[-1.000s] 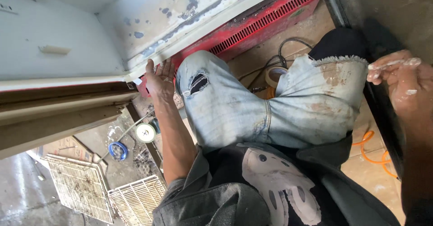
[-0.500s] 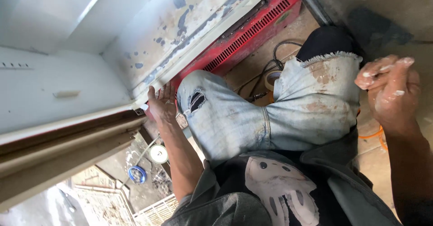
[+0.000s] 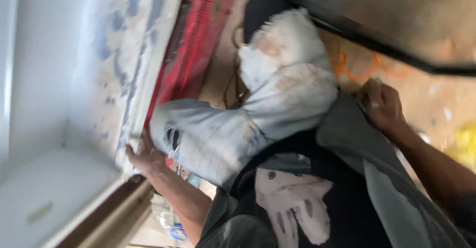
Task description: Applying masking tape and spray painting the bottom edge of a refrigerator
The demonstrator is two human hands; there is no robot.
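Observation:
My left hand [image 3: 144,156] grips the lower edge of a white appliance panel [image 3: 116,64] with chipped, stained paint, fingers curled around the rim. Just beside that hand is my bent knee in pale, torn jeans [image 3: 223,139]. My right hand [image 3: 382,104] is at the right with its fingers curled, close to the hem of my grey shirt [image 3: 347,139]. A small pale spot shows at its fingers, but blur hides whether it holds anything.
A red grille [image 3: 198,45] runs along the bottom of the white appliance. An orange cable [image 3: 349,64] lies on the brownish floor. A dark bar [image 3: 396,50] crosses the upper right. Something yellow [image 3: 463,139] sits at the right edge.
The view has swung and tilted, and is now blurred. My right hand has dropped from a raised position to beside my shirt. My left hand stays on the panel's edge.

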